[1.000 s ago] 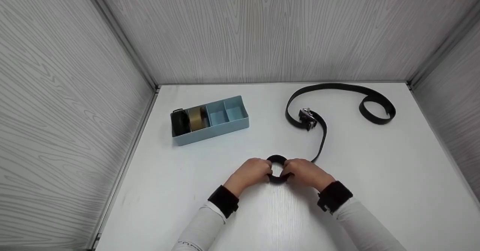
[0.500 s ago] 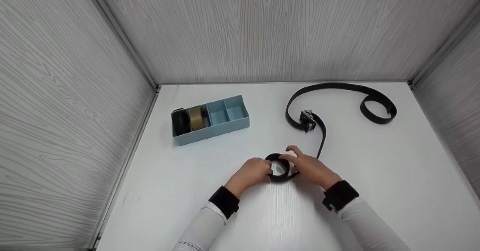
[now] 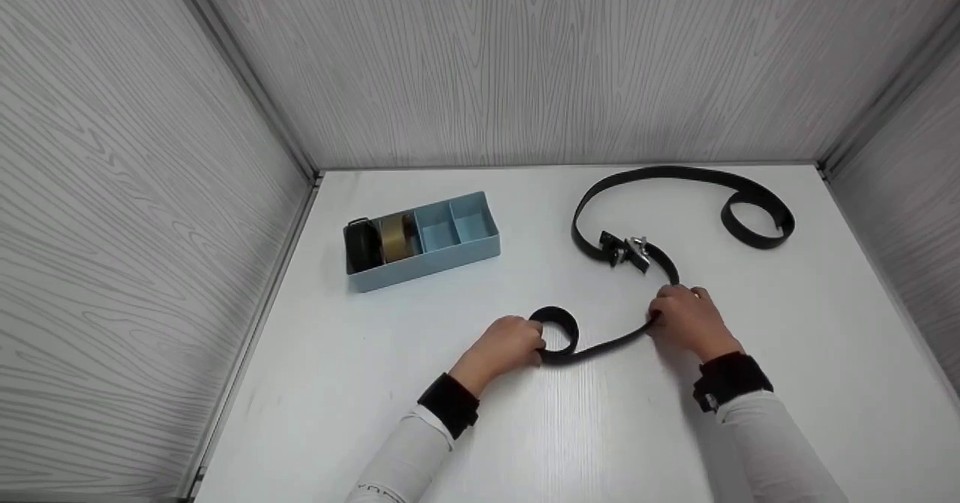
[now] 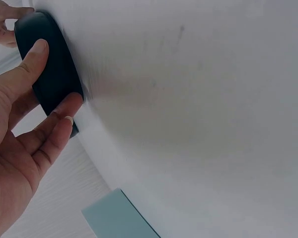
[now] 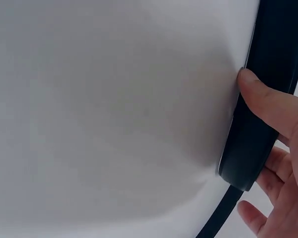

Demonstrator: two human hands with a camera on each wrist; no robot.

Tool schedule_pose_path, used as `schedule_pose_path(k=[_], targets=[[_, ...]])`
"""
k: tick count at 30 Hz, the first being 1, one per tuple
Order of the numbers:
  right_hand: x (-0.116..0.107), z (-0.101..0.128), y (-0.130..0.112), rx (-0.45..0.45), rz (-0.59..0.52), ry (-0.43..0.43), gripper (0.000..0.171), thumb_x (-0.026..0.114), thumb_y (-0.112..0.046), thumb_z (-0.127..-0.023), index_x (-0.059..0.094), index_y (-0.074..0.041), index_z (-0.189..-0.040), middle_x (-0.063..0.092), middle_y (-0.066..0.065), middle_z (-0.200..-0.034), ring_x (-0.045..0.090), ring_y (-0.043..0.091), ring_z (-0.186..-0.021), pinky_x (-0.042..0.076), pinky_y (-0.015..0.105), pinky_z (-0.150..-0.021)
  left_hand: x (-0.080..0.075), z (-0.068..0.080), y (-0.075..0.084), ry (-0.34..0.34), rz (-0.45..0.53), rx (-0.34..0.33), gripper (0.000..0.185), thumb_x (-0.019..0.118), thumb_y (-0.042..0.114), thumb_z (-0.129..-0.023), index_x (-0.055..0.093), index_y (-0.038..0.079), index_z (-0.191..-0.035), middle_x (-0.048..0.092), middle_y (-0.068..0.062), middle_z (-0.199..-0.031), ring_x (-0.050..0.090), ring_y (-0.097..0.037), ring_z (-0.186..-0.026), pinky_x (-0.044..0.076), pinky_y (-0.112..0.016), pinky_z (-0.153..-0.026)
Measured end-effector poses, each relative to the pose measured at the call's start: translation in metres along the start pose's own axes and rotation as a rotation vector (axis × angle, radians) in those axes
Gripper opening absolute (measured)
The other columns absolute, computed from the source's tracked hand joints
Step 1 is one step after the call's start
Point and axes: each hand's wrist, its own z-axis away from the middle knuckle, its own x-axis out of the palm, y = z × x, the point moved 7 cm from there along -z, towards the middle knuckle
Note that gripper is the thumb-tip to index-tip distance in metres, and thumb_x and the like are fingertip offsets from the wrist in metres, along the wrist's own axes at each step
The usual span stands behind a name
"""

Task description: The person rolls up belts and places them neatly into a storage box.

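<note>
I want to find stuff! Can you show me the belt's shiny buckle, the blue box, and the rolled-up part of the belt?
buckle (image 3: 628, 248), head view, on its silver metal.
blue box (image 3: 441, 263), head view, on its front wall.
rolled-up part (image 3: 561, 317), head view, on the coil's top edge.

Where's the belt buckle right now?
In the head view, the buckle lies on the white table, right of the blue tray and just beyond the right hand.
</note>
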Motion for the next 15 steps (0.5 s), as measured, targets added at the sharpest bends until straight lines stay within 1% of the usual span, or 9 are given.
schedule_pose_path(k=[4,8,10,12,15], targets=[[-0.007,0.009,0.018,0.074,-0.013,0.002,0.021,0.087,-0.016,-0.07,0.075,-0.012,-0.087,0.062,0.009,-0.1,0.057,0.034,-0.099,0.037,0.061,-0.082,0.001,0.001,-0.002,0.0,0.003,-0.003,0.012,0.081,0.028,-0.073,0.076,0.018,-0.078,0.063,0.004,-0.081,0.058,-0.016,-0.066,0.046,-0.03,-0.063],[-0.009,0.015,0.03,0.124,-0.016,-0.046,0.028,0.086,-0.019,-0.072,0.075,-0.008,-0.096,0.06,0.019,-0.115,0.054,0.042,-0.107,0.039,0.061,-0.079,0.001,0.002,-0.003,-0.007,-0.001,-0.007,0.012,0.081,0.027,-0.074,0.077,0.017,-0.079,0.063,0.003,-0.081,0.058,-0.017,-0.067,0.046,-0.031,-0.063],[-0.008,0.015,0.036,0.155,-0.02,-0.093,0.038,0.085,-0.021,-0.072,0.073,-0.006,-0.105,0.054,0.025,-0.126,0.05,0.048,-0.112,0.039,0.064,-0.082,0.001,0.002,-0.003,-0.009,0.0,-0.009,0.012,0.081,0.027,-0.075,0.077,0.017,-0.08,0.063,0.003,-0.081,0.058,-0.017,-0.067,0.046,-0.031,-0.064],[-0.007,0.016,0.042,0.194,-0.036,-0.136,0.052,0.085,-0.02,-0.072,0.068,-0.003,-0.118,0.043,0.031,-0.136,0.046,0.053,-0.116,0.039,0.066,-0.084,0.001,0.002,-0.003,-0.008,0.002,-0.01,0.012,0.081,0.027,-0.075,0.077,0.017,-0.08,0.063,0.003,-0.081,0.058,-0.017,-0.067,0.046,-0.031,-0.064],[-0.008,0.017,0.049,0.254,-0.071,-0.195,0.073,0.085,-0.018,-0.071,0.055,-0.001,-0.135,0.024,0.036,-0.146,0.046,0.057,-0.114,0.044,0.064,-0.081,0.0,0.002,-0.003,-0.002,-0.001,-0.01,0.011,0.081,0.026,-0.074,0.077,0.017,-0.079,0.063,0.003,-0.08,0.057,-0.017,-0.066,0.045,-0.031,-0.063]])
